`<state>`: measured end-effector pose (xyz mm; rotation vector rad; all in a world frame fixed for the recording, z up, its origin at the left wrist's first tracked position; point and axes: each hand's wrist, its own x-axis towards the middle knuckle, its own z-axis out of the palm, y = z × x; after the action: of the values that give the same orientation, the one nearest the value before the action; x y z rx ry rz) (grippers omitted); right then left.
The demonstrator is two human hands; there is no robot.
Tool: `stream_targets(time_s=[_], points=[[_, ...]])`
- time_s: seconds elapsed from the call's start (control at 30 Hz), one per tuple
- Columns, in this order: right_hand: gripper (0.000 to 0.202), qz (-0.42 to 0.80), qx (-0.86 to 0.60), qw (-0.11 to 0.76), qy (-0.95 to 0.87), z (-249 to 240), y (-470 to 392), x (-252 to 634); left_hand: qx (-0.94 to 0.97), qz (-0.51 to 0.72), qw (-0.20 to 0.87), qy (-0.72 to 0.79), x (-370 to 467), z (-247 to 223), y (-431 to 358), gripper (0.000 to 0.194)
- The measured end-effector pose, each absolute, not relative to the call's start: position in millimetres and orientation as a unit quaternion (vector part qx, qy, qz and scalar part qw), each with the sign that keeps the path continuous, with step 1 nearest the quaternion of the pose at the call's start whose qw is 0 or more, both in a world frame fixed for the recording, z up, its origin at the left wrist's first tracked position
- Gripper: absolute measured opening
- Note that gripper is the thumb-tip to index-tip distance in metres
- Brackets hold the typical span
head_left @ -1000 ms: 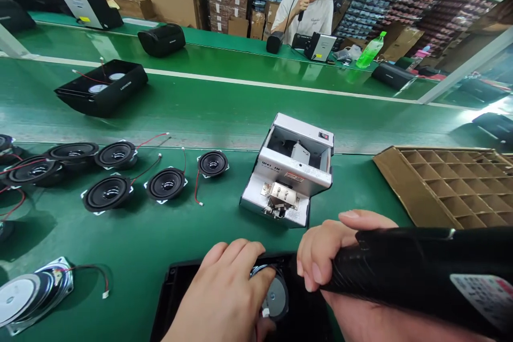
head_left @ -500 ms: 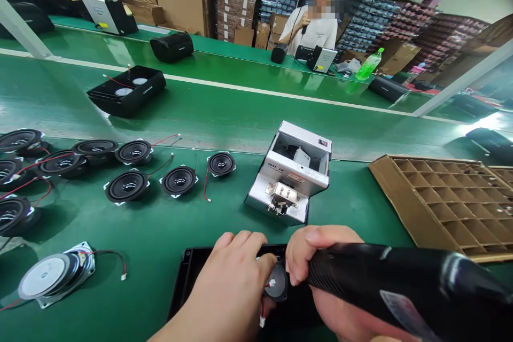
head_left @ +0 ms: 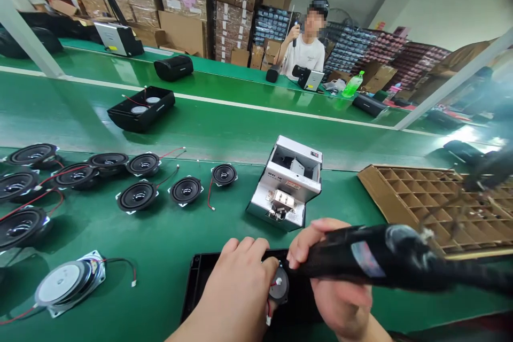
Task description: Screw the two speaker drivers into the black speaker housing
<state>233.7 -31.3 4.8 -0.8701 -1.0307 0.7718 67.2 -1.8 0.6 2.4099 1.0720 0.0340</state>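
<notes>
My right hand (head_left: 340, 288) is wrapped round a black electric screwdriver (head_left: 360, 256), whose tip end points left, low over a black speaker housing (head_left: 196, 272). Inside that housing sits a round grey-backed speaker (head_left: 279, 286) with a short red wire and white plug. Bent over the speaker's left edge, my left hand (head_left: 244, 278) has its thumb and fingers together; what lies beneath them is hidden. Just beyond the housing stands a silver screw feeder (head_left: 286, 184).
Several black speakers (head_left: 138, 195) with red wires lie at the left, one face down (head_left: 62, 283). A divided cardboard tray (head_left: 433, 203) is at the right. Behind runs a green conveyor (head_left: 224, 131) with an open housing (head_left: 142, 109). A person (head_left: 306, 53) sits across it.
The view has tilted and shifted, so the scene sits lower. The screwdriver has swung to lie more level, and more of my right hand and wrist shows. My left hand stays at the speaker.
</notes>
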Motion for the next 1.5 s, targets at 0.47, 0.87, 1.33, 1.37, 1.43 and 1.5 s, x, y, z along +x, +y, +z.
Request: stream_targets(time_s=[0.47, 0.87, 1.33, 1.37, 1.43, 1.5], points=[[0.072, 0.271, -0.359, 0.729, -0.517, 68.8, 56.6, 231.9, 0.903, 0.014, 0.227, 0.366, 64.4, -20.1, 8.0, 0.033], [0.071, 0.297, -0.359, 0.723, -0.51, 53.9, 61.6, 231.9, 0.895, -0.036, 0.257, 0.362, 65.8, -20.8, 10.2, 0.052], [0.074, 0.365, -0.34, 0.713, -0.493, 53.5, 53.6, 231.9, 0.886, -0.035, 0.265, 0.379, 65.9, -11.1, 11.6, 0.047], [0.075, 0.365, -0.339, 0.721, -0.482, 58.0, 45.2, 233.6, 0.886, -0.034, 0.265, 0.379, 66.1, -10.5, 11.5, 0.046], [0.078, 0.354, -0.332, 0.739, -0.468, 66.5, 21.4, 238.8, 0.885, -0.029, 0.265, 0.382, 66.4, -8.9, 10.3, 0.044], [0.07, 0.341, -0.332, 0.747, -0.465, 70.4, -7.3, 245.8, 0.883, -0.024, 0.266, 0.387, 66.4, -7.1, 8.0, 0.04]])
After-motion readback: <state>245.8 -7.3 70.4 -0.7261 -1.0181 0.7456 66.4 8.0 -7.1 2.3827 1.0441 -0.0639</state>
